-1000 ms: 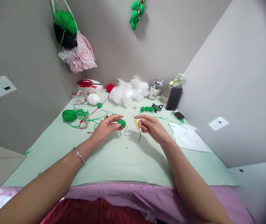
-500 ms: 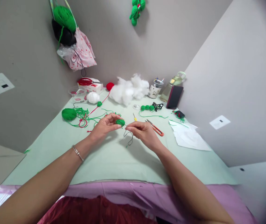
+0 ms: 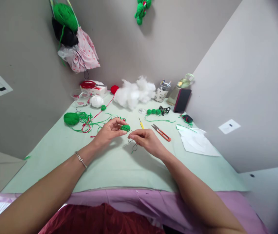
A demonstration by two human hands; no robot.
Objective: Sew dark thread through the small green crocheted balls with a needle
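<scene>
Between the thumb and fingers of my left hand (image 3: 111,130) is a small green crocheted piece (image 3: 125,128). Close beside it on the right, my right hand (image 3: 145,139) pinches a dark thread (image 3: 135,148) that runs to the piece and hangs in a loop below the fingers. Whether a needle is also in that pinch is too small to tell. Just beyond the right hand lie a yellow-handled tool (image 3: 141,124) and orange thread snips (image 3: 162,132). Farther back is a row of green crocheted balls (image 3: 154,112) with a loose yarn tail.
White stuffing (image 3: 134,92) is heaped at the back, beside a pen cup (image 3: 162,92), a bottle (image 3: 178,89) and a leaning phone (image 3: 182,100). Green yarn (image 3: 71,119) and tangled strands lie left. Red scissors (image 3: 88,84) rest on a box. White paper (image 3: 198,142) is at right.
My right hand has shifted slightly left and down, closer to the green piece, and its fingers have turned. My left hand holds the piece almost still. The view has tilted slightly.
</scene>
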